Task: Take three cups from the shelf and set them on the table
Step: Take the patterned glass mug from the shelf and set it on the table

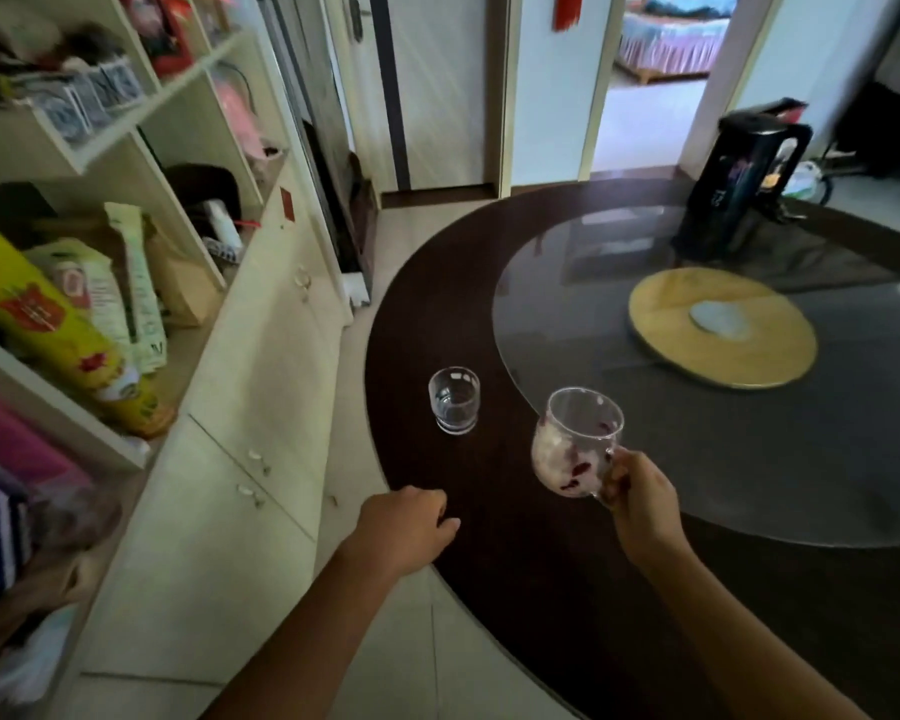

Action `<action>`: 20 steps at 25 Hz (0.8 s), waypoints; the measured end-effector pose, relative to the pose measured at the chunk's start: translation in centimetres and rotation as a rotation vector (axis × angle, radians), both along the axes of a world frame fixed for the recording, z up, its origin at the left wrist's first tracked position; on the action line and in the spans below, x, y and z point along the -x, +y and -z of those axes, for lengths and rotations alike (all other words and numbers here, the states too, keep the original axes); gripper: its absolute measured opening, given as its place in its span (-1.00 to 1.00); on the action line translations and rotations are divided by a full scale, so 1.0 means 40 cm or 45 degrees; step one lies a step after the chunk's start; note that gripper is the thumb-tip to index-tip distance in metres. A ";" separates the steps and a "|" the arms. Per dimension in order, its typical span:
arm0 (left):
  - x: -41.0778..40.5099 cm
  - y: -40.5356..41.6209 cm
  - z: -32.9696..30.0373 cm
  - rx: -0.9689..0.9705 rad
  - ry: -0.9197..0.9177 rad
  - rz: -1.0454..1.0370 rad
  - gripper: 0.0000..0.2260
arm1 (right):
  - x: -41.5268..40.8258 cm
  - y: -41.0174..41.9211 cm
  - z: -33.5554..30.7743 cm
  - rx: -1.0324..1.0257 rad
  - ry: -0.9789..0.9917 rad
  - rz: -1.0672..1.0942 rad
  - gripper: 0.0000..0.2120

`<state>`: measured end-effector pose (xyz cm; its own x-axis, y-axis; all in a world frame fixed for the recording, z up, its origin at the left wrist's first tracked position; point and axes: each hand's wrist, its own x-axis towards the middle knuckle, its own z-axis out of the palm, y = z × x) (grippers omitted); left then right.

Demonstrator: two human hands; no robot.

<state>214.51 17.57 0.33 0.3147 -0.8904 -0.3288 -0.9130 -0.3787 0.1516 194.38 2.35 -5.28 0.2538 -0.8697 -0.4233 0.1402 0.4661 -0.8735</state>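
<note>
A small clear glass cup (454, 400) stands upright on the dark round table (489, 574), near its left edge. My right hand (642, 504) grips the handle of a clear glass mug with red flower print (575, 449), held tilted just above the table, to the right of the standing cup. My left hand (411, 527) hovers at the table's near-left edge, fingers loosely curled, holding nothing. The white shelf (126, 122) on the left is packed with bags and boxes; no cup is visible in it.
A glass turntable (567, 314) covers the table's middle, with a round wooden board (723, 330) on it. A black water dispenser (739, 184) stands at the table's far side. White cabinets (219, 485) line the left, with a narrow tiled aisle beside the table.
</note>
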 end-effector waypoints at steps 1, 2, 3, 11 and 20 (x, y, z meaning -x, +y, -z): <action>0.009 -0.004 0.021 -0.028 0.009 -0.013 -0.73 | 0.003 -0.002 0.031 -0.029 0.021 -0.011 -0.79; 0.015 -0.007 0.040 -0.049 0.018 -0.029 -0.72 | 0.001 -0.003 0.060 -0.052 0.044 -0.024 -0.77; 0.021 -0.009 0.058 -0.065 0.028 -0.049 -0.72 | -0.006 -0.006 0.085 -0.063 0.070 -0.044 -0.76; 0.032 0.001 0.142 -0.090 0.087 -0.184 -0.70 | -0.131 -0.030 0.181 0.053 0.151 -0.233 -0.71; 0.019 0.034 0.148 -0.052 0.094 -0.289 -0.68 | -0.202 -0.044 0.224 0.132 0.168 -0.314 -0.76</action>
<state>213.74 18.91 -5.60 0.4789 -0.7851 -0.3928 -0.7908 -0.5801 0.1952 202.48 0.61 -14.24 0.4114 -0.8289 -0.3791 -0.0843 0.3795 -0.9213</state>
